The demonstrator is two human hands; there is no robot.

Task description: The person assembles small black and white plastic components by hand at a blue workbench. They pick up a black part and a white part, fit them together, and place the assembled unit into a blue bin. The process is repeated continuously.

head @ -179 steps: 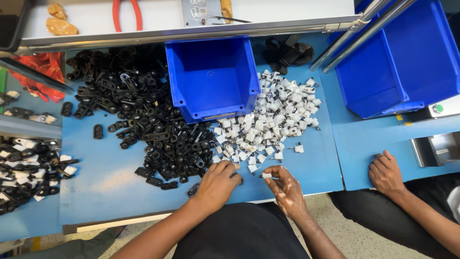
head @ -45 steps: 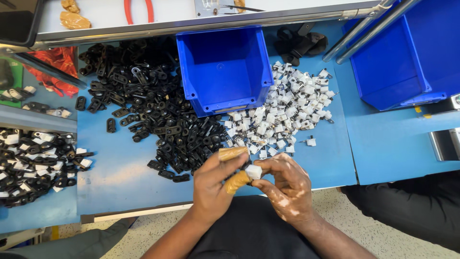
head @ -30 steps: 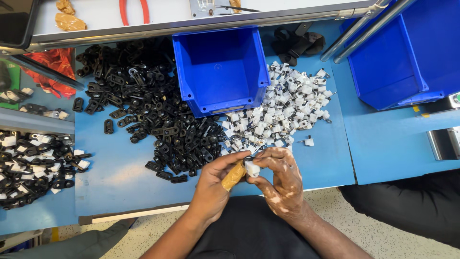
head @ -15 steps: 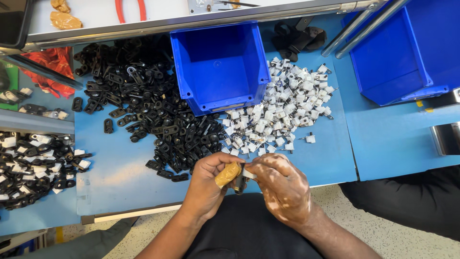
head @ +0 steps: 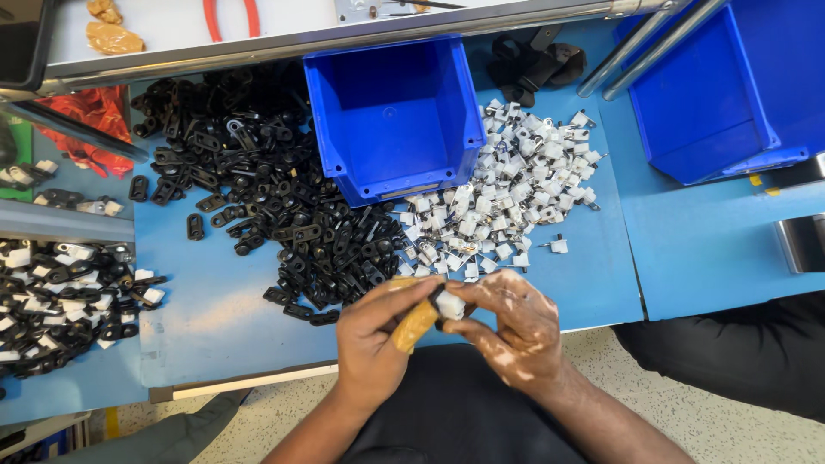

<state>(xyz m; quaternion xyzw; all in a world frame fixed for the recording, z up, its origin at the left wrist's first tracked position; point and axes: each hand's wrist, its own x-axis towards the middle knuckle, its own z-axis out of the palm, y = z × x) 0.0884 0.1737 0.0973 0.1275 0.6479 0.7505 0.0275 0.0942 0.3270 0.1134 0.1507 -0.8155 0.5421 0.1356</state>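
At the near edge of the smooth blue table [head: 215, 318], the left hand [head: 378, 344] and right hand [head: 511, 322] meet, fingertips pinched together on one small white blocky part [head: 449, 304] held between them, a tan covering on the left thumb. Beyond them lie two loose heaps, too many to count: glossy black clips [head: 284, 215] at left and white parts [head: 507, 198] at right. Two blue plastic bins stand farther off, one bin [head: 391, 112] between the heaps and the other [head: 730, 86] at far right.

Small white plastic part [head: 449, 304] sits pinched at the near table edge, a black piece pressed against its left side, only partly visible, just below the white heap.
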